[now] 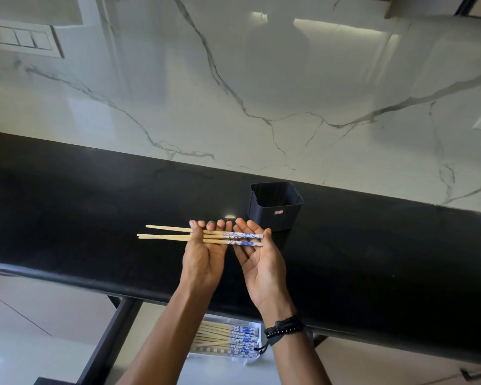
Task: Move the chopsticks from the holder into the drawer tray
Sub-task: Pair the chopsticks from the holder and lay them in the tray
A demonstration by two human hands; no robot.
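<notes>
Lying across both palms, pale wooden chopsticks with blue-patterned ends [233, 242] are gripped in the left hand [203, 254], fingers curled; the right hand [261, 259] cradles them, fingers relaxed. Beyond stands a black square holder [275, 218].

Chopsticks [164, 237] horizontal, blue-patterned ends right; black holder [275, 209] upright behind; white drawer tray [259, 340] holds more.
</notes>
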